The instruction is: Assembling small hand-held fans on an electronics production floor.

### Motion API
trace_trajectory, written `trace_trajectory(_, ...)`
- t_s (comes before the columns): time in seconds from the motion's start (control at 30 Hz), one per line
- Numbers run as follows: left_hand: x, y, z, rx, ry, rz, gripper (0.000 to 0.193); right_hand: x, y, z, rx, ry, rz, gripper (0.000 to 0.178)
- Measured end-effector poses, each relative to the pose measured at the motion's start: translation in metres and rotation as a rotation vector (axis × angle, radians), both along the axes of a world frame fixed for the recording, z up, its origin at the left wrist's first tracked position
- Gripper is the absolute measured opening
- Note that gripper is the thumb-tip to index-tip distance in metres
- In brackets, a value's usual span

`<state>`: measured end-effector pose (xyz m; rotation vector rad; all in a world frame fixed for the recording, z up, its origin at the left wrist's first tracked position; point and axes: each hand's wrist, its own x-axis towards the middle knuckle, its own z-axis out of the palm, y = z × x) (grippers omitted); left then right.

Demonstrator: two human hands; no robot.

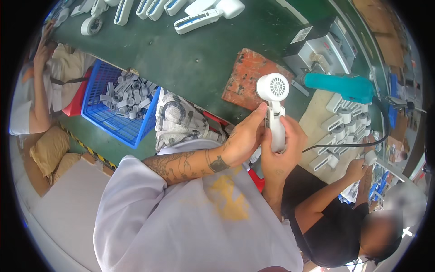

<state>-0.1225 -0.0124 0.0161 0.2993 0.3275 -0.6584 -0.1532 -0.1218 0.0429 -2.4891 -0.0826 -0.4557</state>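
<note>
A white handheld fan [273,87] with a round slotted grille and a hinged handle is held up in front of my chest. My left hand [246,139] grips the handle from the left, its thumb near the hinge below the round head. My right hand [286,147] is wrapped round the handle from the right, fingers along its edge. Both hands are closed on the same piece, and the palms hide part of the handle. Just beyond the fan lies a worn orange-red block [248,75] on the green table [190,63].
A teal corded power tool [340,86] lies beside a grey machine box [321,47]. Several white fan parts [346,122] stand on a pale board at right; more handles [197,21] lie at the far edge. A blue crate [131,136] holds small grey parts. Co-workers sit at right and left.
</note>
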Motion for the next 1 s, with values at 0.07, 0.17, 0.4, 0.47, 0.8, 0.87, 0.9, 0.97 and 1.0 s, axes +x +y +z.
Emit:
trace_trajectory(0.07, -0.001, 0.001, -0.002, -0.021, -0.012, -0.008, 0.049, 0.0, -0.001, -0.004, 0.011, 0.0, 0.0, 0.048)
trace_trajectory(0.17, -0.003, -0.001, -0.008, -0.005, -0.037, -0.007, 0.043, 0.0, 0.0, -0.003, -0.063, -0.007, 0.021, 0.049)
trace_trajectory(0.4, -0.003, -0.001, -0.007, 0.098, -0.075, 0.034, 0.03, -0.005, -0.002, -0.009, -0.109, -0.019, 0.037, 0.049)
trace_trajectory(0.47, -0.002, -0.003, -0.006, 0.157, -0.081, 0.001, 0.03, -0.008, -0.003, -0.011, -0.127, -0.042, 0.022, 0.049)
trace_trajectory(0.8, 0.012, 0.017, 0.0, 0.093, -0.141, -0.006, 0.041, -0.025, -0.003, -0.016, 0.153, -0.048, -0.007, 0.06)
trace_trajectory(0.87, 0.011, 0.016, -0.004, 0.1, -0.158, -0.011, 0.04, -0.025, -0.002, -0.016, 0.136, -0.036, -0.007, 0.062)
trace_trajectory(0.9, 0.01, 0.016, -0.006, 0.101, -0.174, -0.003, 0.039, -0.024, -0.001, -0.016, 0.113, -0.022, 0.005, 0.063)
trace_trajectory(0.97, 0.01, 0.013, -0.006, 0.112, -0.169, 0.0, 0.038, -0.022, -0.002, -0.017, 0.083, -0.033, -0.005, 0.064)
trace_trajectory(1.0, 0.011, 0.012, -0.006, 0.12, -0.165, 0.012, 0.037, -0.02, -0.003, -0.018, 0.05, -0.045, -0.006, 0.065)
